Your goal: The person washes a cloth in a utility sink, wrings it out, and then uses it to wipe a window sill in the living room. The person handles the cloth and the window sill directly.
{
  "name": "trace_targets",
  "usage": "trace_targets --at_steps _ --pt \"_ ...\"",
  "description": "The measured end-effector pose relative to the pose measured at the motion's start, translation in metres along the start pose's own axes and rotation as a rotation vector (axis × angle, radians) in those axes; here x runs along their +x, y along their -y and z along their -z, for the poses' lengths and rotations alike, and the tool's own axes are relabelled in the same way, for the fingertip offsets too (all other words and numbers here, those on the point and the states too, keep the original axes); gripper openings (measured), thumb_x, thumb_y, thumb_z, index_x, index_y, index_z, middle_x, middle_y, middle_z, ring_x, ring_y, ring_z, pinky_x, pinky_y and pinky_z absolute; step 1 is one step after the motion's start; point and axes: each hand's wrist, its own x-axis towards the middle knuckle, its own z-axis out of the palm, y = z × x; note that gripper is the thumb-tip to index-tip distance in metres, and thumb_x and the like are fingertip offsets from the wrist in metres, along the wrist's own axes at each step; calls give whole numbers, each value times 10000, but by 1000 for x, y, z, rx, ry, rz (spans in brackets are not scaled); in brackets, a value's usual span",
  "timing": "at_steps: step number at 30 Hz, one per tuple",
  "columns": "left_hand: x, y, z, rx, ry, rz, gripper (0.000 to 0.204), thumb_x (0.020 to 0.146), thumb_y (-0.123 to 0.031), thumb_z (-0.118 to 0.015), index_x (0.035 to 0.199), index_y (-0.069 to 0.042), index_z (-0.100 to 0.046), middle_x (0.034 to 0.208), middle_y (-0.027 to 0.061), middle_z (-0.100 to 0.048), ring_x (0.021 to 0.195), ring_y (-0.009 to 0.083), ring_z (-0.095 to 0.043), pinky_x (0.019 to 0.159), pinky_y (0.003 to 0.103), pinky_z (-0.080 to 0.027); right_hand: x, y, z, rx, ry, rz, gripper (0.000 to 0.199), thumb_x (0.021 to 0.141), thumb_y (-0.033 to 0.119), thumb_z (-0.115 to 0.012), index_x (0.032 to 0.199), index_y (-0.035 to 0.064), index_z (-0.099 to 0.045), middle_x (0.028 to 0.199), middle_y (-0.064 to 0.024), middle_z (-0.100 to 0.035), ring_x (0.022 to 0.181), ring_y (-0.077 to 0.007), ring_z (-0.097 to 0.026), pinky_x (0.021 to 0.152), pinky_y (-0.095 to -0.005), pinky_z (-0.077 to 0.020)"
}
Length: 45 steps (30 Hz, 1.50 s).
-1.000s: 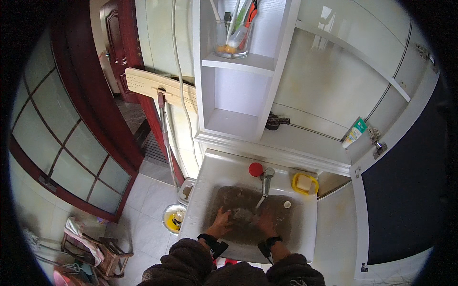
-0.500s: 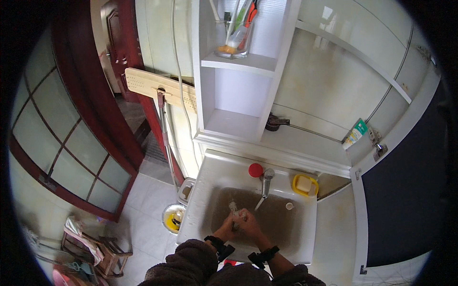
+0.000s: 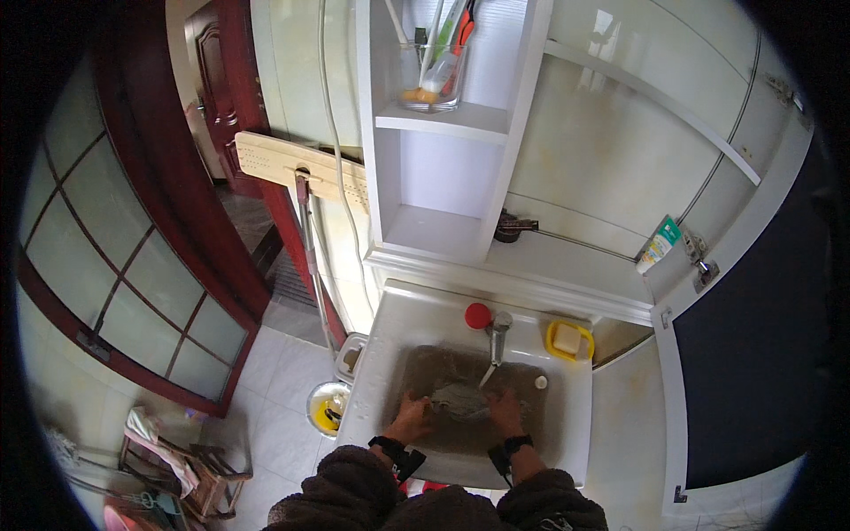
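Both my hands are down in the basin of a white sink [image 3: 390, 354], in murky brown water. My left hand [image 3: 413, 416] and my right hand [image 3: 506, 412] grip the two ends of a wet grey cloth [image 3: 459, 400] that lies between them. Water runs from the metal tap [image 3: 498, 334] onto the cloth. Dark fleece sleeves and a black wrist strap cover each forearm.
A red cap [image 3: 478, 316] and a yellow soap dish [image 3: 569, 340] sit on the sink's back rim. A white shelf unit [image 3: 443, 124] holds a glass with brushes. A mop [image 3: 305, 190] leans at the left, above a yellow bowl [image 3: 328, 409] on the tiled floor. A tube [image 3: 659, 246] stands on the ledge.
My hands were pressed together over the cloth half a second ago. They have moved apart, spreading the cloth under the tap.
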Motion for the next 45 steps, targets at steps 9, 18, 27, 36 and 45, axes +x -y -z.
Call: trace_targets --at_steps 9,18,27,36,45 --pt "8 6 -52 -800 186 198 585 993 -443 -430 1453 -96 -328 1512 134 -301 1359 319 -359 1028 484 -410 -5 86 6 353 198 -57 539 888 507 -534 1063 5 -622 1003 -241 -652 928 -414 -628 783 -488 -504" --pt "24 -25 -60 109 -27 -108 535 973 -498 -458 1214 -30 -555 1117 139 -596 993 228 -540 843 392 -455 -21 110 74 -256 132 273 407 899 424 -568 971 32 -649 884 -193 -661 805 -363 -649 683 -463 -526" --pt "-2 -11 -33 -270 -376 41 479 921 -269 -604 1326 -48 -472 1197 134 -571 1013 233 -577 877 377 -479 8 -15 -19 -259 155 43 367 959 359 -508 1065 34 -644 1006 -174 -650 900 -339 -629 747 -463 -528" --pt "-1 -3 -34 466 -90 -534 635 873 -292 -671 1414 -99 -400 1398 99 -474 1250 284 -488 1021 387 -440 3 29 7 -135 212 146 286 916 242 -560 1119 48 -614 1041 -191 -636 959 -365 -619 816 -480 -504" --pt "44 33 -33 -13 234 -438 652 960 -516 -474 1433 -89 -337 1344 120 -500 1218 273 -496 1026 385 -399 -19 112 19 462 133 247 243 930 214 -504 1035 28 -620 1011 -173 -648 908 -358 -639 776 -478 -509"
